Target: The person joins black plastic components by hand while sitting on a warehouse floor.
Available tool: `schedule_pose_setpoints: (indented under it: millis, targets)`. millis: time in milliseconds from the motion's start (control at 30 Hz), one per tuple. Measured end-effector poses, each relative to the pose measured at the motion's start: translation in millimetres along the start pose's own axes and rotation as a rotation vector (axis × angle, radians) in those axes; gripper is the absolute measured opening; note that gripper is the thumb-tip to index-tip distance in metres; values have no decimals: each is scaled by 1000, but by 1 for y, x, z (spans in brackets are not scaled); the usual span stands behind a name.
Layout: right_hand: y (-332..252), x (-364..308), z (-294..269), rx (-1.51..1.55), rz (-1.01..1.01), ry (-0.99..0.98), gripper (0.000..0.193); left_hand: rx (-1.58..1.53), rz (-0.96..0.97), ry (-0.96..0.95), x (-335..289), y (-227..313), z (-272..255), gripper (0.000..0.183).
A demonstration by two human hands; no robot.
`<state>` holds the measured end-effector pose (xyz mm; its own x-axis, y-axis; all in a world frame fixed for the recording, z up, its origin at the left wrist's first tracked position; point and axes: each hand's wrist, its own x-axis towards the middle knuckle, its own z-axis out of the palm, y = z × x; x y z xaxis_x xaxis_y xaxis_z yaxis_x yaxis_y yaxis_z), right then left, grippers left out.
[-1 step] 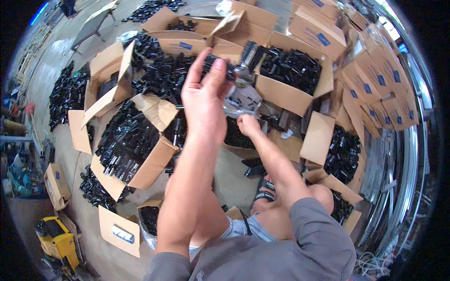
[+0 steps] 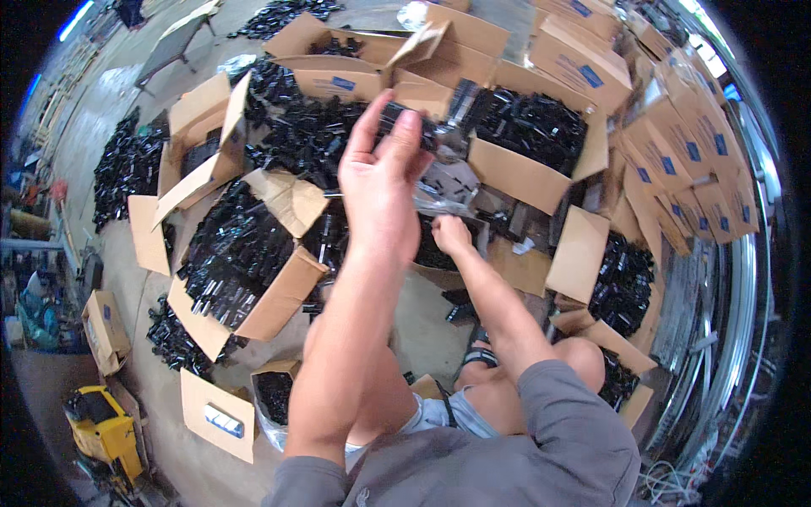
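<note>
My left hand is raised over the middle of the scene, thumb and fingers closed around a short black block-like piece. Lower and to its right, my right hand has its fingers curled together over an open box of small dark parts. What those fingers pinch, if anything, is hidden. Just beyond them lies a clear plastic bag with small black bits in it or on it.
Open cartons heaped with black parts surround me, one at left and one at far right. Loose black pieces lie on the floor. Closed cartons are stacked back right, long metal profiles beside them. A yellow machine stands lower left.
The whole view has shifted slightly, so the scene sits a little further right. My right hand has come slightly nearer to me; my left hand keeps its hold on the black piece.
</note>
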<state>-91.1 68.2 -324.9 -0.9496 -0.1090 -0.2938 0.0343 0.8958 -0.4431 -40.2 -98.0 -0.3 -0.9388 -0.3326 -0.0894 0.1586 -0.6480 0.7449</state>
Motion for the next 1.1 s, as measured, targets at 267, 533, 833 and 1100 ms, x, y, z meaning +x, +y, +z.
schedule_pose_setpoints:
  millis: [267, 533, 833, 1100]
  targets:
    - [-12, -33, 41, 36, 192, 115, 17, 60, -91, -29, 4, 7, 0, 50]
    - [-52, -63, 7, 65, 179, 67, 48, -26, -119, -34, -3, 4, -3, 46]
    - [-55, -23, -60, 595, -21, 633, 24, -113, -95, -5, 5, -3, 9, 39]
    - [-162, -114, -296, 982, -500, 499, 18, -236, -164, -58, -4, -2, 10, 36]
